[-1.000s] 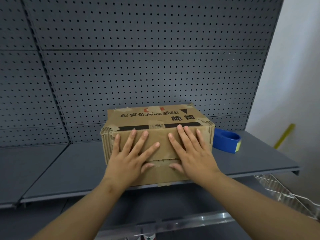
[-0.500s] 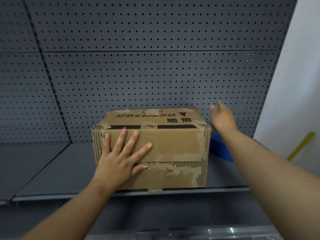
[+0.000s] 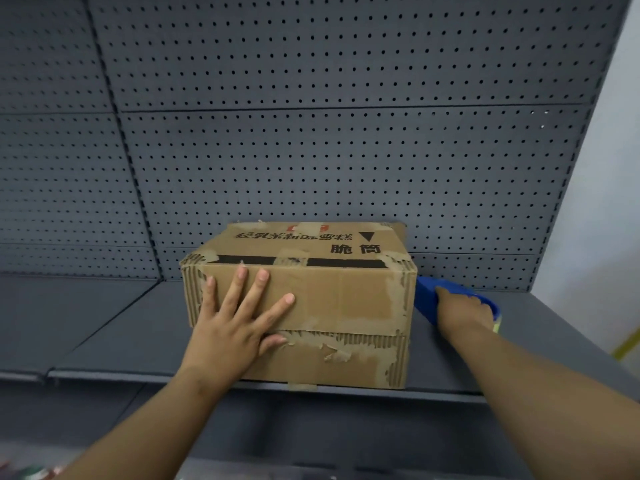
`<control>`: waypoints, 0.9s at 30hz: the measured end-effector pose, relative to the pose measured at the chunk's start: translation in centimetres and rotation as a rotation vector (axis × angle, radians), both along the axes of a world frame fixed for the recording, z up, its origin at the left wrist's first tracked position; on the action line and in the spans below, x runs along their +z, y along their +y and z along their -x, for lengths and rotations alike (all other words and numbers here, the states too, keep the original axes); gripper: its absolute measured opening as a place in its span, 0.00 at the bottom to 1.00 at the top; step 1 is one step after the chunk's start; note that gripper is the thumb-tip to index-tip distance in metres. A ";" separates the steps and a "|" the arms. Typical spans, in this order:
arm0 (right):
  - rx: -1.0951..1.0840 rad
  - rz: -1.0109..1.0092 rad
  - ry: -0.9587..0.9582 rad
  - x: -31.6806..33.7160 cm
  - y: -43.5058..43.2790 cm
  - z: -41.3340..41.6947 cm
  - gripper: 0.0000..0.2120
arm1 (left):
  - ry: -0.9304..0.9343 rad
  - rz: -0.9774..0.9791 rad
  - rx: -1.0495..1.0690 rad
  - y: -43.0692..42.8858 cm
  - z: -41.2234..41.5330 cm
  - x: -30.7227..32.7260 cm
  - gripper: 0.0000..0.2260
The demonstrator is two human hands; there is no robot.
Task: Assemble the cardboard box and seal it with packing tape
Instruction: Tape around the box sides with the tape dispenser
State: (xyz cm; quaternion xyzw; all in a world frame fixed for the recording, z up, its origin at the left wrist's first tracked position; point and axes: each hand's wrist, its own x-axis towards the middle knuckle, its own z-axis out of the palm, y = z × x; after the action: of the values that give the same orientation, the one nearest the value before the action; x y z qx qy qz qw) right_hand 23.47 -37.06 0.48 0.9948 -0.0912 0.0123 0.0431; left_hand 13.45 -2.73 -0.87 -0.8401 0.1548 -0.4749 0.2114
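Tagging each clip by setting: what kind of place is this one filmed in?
Most likely a shop or stockroom fitted with retail shelving: a grey perforated back panel rises behind a grey metal shelf, which bears a worn cardboard box and a blue tape dispenser.

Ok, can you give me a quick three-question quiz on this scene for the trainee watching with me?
1. True or false: the left hand lies flat, fingers spread, on the front face of the box.
2. Where is the blue tape dispenser? A) on top of the box; B) on the shelf, right of the box; C) left of the box.
3. Fill in: the right hand touches the ____.

Key: 1 true; 2 B; 3 tape dispenser.
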 end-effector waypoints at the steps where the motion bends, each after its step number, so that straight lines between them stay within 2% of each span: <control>1: 0.006 -0.033 0.009 0.1 -0.1 -0.2 0.27 | 0.014 0.014 0.007 -0.1 0.2 -0.1 0.30; 3: 0.000 -0.144 0.012 1.0 -0.2 -0.5 0.25 | 0.055 0.044 0.023 -0.3 0.6 -0.4 0.29; 8: 0.118 -0.564 -0.426 6.8 -0.2 1.2 0.23 | 0.130 0.104 0.060 -0.9 1.6 -0.5 0.29; 13: 0.394 -0.760 -0.661 15.0 2.4 6.0 0.24 | 0.190 0.148 0.061 -1.5 2.9 -0.3 0.29; 18: 0.645 -0.828 -0.621 18.0 5.5 12.9 0.24 | 0.414 0.171 0.077 -1.7 5.6 1.1 0.29; 22: 0.732 -0.770 -0.556 17.7 7.4 17.8 0.24 | 0.613 0.157 0.103 -0.9 8.2 1.8 0.31; 25: 0.769 -0.764 -0.529 17.2 8.4 21.0 0.24 | 0.616 0.278 0.045 -0.8 11.1 3.4 0.35; 27: 0.775 -0.759 -0.509 16.8 8.8 22.9 0.24 | 0.614 0.535 -0.101 -0.7 12.6 4.7 0.32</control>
State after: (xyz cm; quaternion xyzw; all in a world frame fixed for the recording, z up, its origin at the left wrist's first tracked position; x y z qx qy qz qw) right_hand 0.61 -28.21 17.26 0.8674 0.2727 0.2315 -0.3459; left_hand 0.87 -3.43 3.80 -0.9595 0.1227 -0.2353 -0.0942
